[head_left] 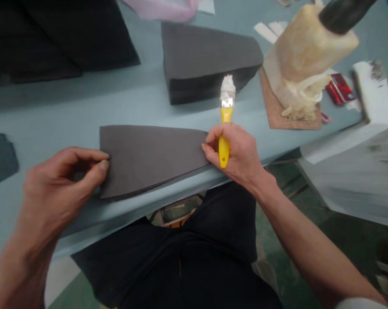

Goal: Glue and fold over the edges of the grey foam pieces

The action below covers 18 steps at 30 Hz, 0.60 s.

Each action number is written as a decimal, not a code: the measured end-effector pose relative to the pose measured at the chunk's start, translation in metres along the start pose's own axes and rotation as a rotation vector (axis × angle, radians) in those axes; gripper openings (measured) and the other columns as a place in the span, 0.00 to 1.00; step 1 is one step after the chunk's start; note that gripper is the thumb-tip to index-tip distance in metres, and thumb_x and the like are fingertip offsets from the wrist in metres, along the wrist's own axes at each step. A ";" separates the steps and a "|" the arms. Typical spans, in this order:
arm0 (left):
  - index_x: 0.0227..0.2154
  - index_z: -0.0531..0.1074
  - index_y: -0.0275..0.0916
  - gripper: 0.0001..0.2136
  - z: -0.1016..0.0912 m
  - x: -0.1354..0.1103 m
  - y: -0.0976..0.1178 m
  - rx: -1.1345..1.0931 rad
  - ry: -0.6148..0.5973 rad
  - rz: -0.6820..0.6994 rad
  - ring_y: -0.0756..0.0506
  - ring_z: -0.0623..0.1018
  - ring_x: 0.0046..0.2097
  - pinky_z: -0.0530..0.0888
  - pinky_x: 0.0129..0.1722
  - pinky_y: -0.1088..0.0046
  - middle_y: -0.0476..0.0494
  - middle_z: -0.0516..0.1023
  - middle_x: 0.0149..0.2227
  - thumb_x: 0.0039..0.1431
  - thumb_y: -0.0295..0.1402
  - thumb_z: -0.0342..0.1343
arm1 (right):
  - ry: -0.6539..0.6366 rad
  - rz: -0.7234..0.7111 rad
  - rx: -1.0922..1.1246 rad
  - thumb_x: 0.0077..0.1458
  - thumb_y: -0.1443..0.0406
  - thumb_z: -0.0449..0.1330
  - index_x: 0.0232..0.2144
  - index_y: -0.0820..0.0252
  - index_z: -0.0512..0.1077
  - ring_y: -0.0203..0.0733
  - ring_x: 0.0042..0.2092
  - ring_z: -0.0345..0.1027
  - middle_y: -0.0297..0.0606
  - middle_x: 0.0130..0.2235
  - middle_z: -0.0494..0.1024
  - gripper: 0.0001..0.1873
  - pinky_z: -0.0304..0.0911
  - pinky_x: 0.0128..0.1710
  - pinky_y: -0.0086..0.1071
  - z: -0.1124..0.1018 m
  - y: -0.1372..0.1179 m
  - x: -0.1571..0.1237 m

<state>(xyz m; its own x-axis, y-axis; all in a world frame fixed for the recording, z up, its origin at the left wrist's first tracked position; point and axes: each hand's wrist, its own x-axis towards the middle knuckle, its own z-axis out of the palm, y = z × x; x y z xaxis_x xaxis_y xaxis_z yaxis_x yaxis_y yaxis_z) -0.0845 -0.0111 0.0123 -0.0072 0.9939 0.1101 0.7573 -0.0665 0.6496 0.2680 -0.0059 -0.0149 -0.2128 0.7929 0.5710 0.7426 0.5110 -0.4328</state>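
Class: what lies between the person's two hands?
In the head view, a flat dark grey sheet spans the gap: left hand touches one end, right hand, holding a yellow-handled brush, the other.

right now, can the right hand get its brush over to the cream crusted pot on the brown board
Probably yes. The right hand grips the brush, and only bare table lies between it and the pot; the foam stack sits off to the left. Its fingertips also pinch the foam sheet.

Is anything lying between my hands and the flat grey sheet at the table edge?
Nothing visible. The left hand touches the left edge of the sheet; the right hand, holding the brush, touches its right end.
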 end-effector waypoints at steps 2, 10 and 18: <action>0.40 0.83 0.46 0.13 0.002 0.003 0.002 -0.067 -0.030 0.020 0.49 0.77 0.34 0.72 0.38 0.70 0.54 0.81 0.34 0.59 0.47 0.62 | 0.002 -0.004 -0.057 0.60 0.66 0.63 0.35 0.53 0.71 0.42 0.33 0.69 0.31 0.30 0.78 0.03 0.62 0.38 0.37 -0.001 -0.001 0.001; 0.36 0.80 0.45 0.11 -0.007 0.003 0.000 -0.058 0.028 0.192 0.48 0.76 0.34 0.73 0.37 0.68 0.51 0.80 0.35 0.64 0.45 0.58 | 0.102 -0.065 -0.127 0.62 0.67 0.63 0.36 0.52 0.70 0.43 0.32 0.73 0.31 0.30 0.80 0.05 0.65 0.36 0.36 -0.014 -0.013 0.003; 0.51 0.77 0.46 0.14 0.002 0.008 0.038 0.083 -0.005 0.496 0.40 0.80 0.59 0.77 0.65 0.54 0.44 0.83 0.55 0.74 0.41 0.50 | 0.112 -0.125 0.075 0.66 0.69 0.62 0.41 0.52 0.71 0.46 0.47 0.83 0.40 0.44 0.87 0.06 0.76 0.48 0.40 0.004 -0.057 0.019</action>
<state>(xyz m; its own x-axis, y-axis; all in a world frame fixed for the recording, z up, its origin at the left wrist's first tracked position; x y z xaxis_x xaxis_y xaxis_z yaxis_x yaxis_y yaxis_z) -0.0545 -0.0059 0.0360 0.3702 0.8448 0.3864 0.7183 -0.5241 0.4576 0.2196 -0.0188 0.0178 -0.2254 0.6820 0.6958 0.6643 0.6300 -0.4023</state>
